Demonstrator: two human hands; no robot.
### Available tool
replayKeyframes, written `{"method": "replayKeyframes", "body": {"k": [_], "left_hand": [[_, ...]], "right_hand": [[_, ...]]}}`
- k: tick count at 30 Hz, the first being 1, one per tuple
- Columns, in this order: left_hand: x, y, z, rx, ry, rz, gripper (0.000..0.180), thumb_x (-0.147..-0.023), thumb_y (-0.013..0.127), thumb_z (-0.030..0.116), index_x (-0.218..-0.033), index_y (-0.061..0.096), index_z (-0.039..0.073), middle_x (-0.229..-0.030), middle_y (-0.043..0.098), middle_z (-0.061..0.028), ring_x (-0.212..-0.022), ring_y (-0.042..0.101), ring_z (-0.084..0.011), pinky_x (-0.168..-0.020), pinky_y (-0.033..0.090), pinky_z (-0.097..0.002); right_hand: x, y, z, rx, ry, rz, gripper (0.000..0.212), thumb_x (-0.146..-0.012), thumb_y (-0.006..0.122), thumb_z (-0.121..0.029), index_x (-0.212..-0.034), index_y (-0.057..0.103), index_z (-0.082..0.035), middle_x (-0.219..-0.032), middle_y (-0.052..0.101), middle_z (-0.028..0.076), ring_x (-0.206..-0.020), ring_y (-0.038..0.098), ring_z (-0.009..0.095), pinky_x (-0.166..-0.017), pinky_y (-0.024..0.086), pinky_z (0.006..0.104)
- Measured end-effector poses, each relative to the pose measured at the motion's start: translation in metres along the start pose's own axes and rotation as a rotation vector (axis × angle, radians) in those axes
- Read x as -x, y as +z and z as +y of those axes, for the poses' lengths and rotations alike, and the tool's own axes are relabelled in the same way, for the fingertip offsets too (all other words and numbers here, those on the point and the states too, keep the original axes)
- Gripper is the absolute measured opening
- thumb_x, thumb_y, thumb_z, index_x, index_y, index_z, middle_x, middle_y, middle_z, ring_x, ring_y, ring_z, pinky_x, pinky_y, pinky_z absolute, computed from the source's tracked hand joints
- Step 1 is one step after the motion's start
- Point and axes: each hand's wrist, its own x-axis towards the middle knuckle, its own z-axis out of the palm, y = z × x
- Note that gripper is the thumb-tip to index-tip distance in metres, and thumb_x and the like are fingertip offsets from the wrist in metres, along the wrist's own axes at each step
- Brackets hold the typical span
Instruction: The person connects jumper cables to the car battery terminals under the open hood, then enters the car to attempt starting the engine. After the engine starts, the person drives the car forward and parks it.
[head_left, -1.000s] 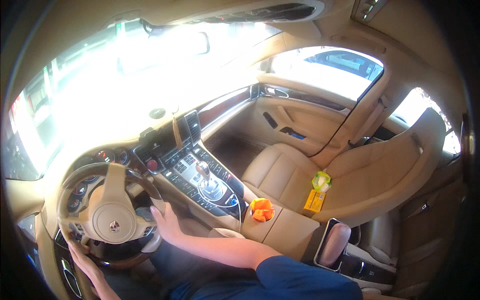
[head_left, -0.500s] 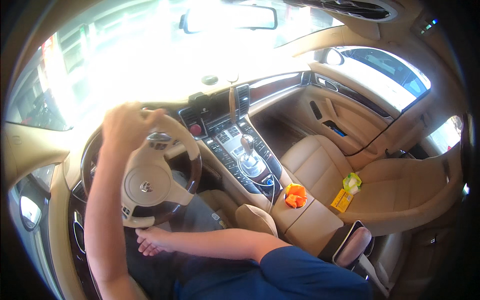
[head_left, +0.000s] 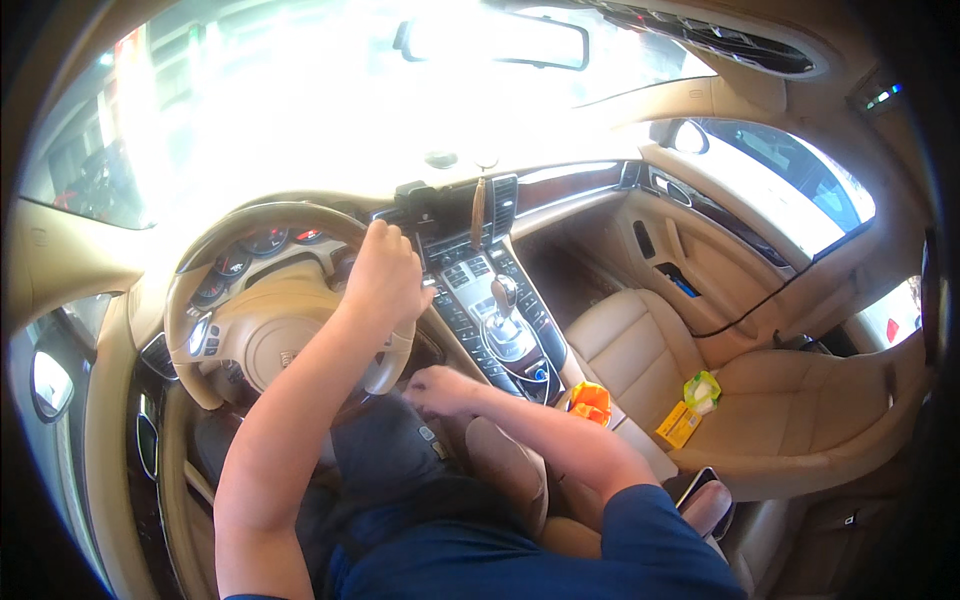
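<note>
The beige and dark-wood steering wheel (head_left: 193,370) stands in front of me, turned so its hub sits tilted. My left hand (head_left: 386,272) is closed around the upper right of its rim, and that forearm crosses over the hub. Lower down, beside the wheel's lower right rim, is my right hand (head_left: 441,391) with its fingers curled. Whether those fingers grip the rim or anything else is hidden. Behind the wheel, lit gauges (head_left: 264,241) show in the dashboard.
Right of me runs the centre console with a gear lever (head_left: 505,292). An orange bag (head_left: 590,402) sits on it farther back. A yellow box (head_left: 679,424) and a green-and-white packet (head_left: 702,391) lie on the passenger seat (head_left: 625,330). Bright light washes out the windscreen.
The steering wheel has turned clockwise. My left hand has moved right and down with the rim; my right hand has gone from the wheel's bottom left to its lower right.
</note>
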Motion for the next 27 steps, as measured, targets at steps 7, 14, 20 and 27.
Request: {"method": "replayKeyframes", "body": {"k": [7,14,20,27], "left_hand": [[0.034,-0.011,-0.046,0.486,0.101,0.543,0.022,-0.086,0.082,0.021,-0.097,0.073,0.004,-0.108,0.068,-0.0132,-0.107,0.063,-0.0337,-0.101,0.049,-0.0480],[0.102,-0.030,-0.127,0.427,-0.226,0.668,0.025,-0.088,0.078,0.003,-0.109,0.065,0.003,-0.113,0.065,-0.0158,-0.106,0.062,-0.0379,-0.095,0.051,-0.0477],[0.157,-0.019,-0.161,0.594,-0.615,0.499,0.025,-0.098,0.072,0.011,-0.120,0.066,0.000,-0.109,0.067,-0.0198,-0.097,0.067,-0.0360,-0.089,0.054,-0.0442],[0.193,0.005,-0.164,0.824,-0.829,0.361,0.030,-0.103,0.072,0.018,-0.126,0.066,0.000,-0.100,0.075,-0.0188,-0.089,0.073,-0.0275,-0.080,0.057,-0.0407]], "right_hand": [[0.004,-0.038,0.042,0.211,-0.062,0.434,0.034,-0.100,0.072,-0.033,-0.114,0.080,-0.003,-0.109,0.080,0.023,-0.106,0.076,0.041,-0.096,0.059,0.0497],[0.003,-0.038,0.036,0.155,-0.093,0.470,0.033,-0.101,0.071,-0.031,-0.116,0.078,-0.002,-0.108,0.080,0.023,-0.106,0.076,0.041,-0.097,0.059,0.0498],[-0.005,-0.043,0.021,0.223,-0.111,0.457,0.033,-0.101,0.070,-0.031,-0.115,0.076,-0.002,-0.109,0.079,0.024,-0.106,0.075,0.043,-0.097,0.059,0.0511],[-0.005,-0.046,0.024,0.252,-0.128,0.472,0.034,-0.101,0.070,-0.030,-0.116,0.075,-0.001,-0.111,0.079,0.024,-0.107,0.075,0.043,-0.099,0.059,0.0515]]}}
